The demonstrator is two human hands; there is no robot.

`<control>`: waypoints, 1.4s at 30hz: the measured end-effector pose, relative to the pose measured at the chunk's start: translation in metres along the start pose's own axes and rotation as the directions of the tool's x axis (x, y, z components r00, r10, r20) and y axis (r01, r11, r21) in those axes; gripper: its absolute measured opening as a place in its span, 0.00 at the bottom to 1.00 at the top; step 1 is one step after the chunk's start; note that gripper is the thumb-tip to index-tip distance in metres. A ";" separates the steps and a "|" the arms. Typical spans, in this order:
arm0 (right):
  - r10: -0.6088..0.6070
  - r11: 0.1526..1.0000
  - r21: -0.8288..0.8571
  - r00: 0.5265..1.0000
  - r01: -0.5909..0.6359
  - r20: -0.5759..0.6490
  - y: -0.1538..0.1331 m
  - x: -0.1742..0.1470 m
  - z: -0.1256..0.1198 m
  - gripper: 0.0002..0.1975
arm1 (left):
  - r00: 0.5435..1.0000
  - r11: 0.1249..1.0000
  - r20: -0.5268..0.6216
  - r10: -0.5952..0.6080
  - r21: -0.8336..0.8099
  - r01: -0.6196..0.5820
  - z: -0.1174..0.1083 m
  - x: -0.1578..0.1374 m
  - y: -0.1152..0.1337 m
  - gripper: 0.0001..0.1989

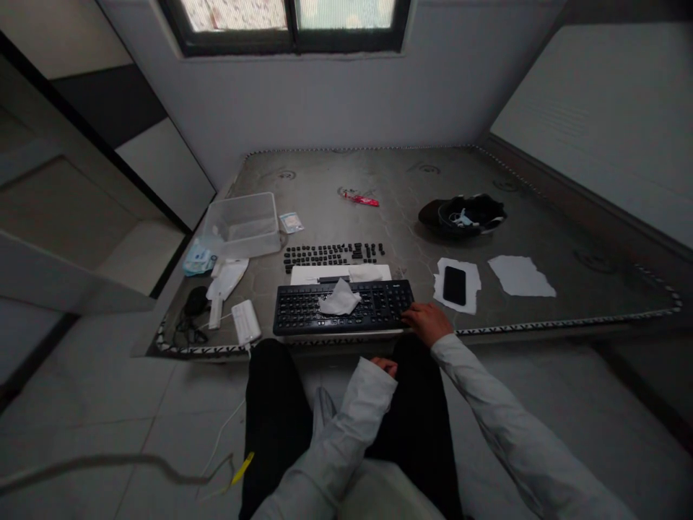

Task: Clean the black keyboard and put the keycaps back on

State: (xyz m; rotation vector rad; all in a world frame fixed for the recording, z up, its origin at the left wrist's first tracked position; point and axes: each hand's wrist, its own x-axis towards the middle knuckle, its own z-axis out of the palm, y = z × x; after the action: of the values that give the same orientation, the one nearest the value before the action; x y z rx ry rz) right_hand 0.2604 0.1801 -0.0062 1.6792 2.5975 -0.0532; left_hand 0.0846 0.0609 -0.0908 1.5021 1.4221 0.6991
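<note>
A black keyboard [373, 307] lies along the front edge of the grey-covered platform, over a white sheet. A crumpled white tissue [340, 299] rests on its keys. At the keyboard's lower right corner, my right hand [429, 322] has its fingers bent and closed on the edge. My left hand [385, 365] lies over my right thigh, mostly covered by the sleeve. Its fingers are curled, and anything inside them is hidden. Behind the keyboard, loose black keycaps [319, 256] stand in rows. A dark thin bar-shaped thing [333, 279] lies on the white sheet [303, 274].
On the left are a clear plastic box [243, 224], a white power adapter [246, 322] and a black cable [189, 318]. To the right, a phone [454, 284] lies on white paper, beside another paper piece [521, 276]. Farther back are a black cap-like holder [463, 216] and a red packet [362, 199].
</note>
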 end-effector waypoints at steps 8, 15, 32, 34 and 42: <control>-0.138 0.984 -0.104 0.987 0.146 0.077 0.004 0.002 -0.009 0.08 | 0.997 0.993 -0.034 0.063 0.105 -0.059 -0.006 -0.018 0.000 0.12; -0.334 0.932 -0.105 0.934 0.347 0.128 0.019 0.018 -0.013 0.07 | 0.987 0.983 -0.110 0.118 0.152 -0.100 -0.011 -0.030 -0.002 0.11; -0.142 0.973 -0.176 0.989 0.147 0.039 -0.013 0.004 -0.010 0.09 | 0.979 0.960 -0.130 0.159 0.252 -0.123 -0.011 -0.047 -0.006 0.14; -0.124 0.973 -0.191 0.992 0.127 0.023 -0.017 0.002 -0.007 0.10 | 0.978 0.958 -0.121 0.168 0.252 -0.133 -0.012 -0.048 -0.007 0.14; -0.125 0.970 -0.211 0.992 0.122 -0.002 -0.023 0.003 -0.004 0.10 | 0.966 0.944 -0.139 0.219 0.280 -0.173 -0.017 -0.058 -0.010 0.13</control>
State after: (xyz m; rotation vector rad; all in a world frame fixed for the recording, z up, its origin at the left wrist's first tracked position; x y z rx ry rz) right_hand 0.2378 0.1739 -0.0027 1.4524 2.6077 0.2234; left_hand 0.0549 0.0075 -0.0821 1.8507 1.5541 0.7965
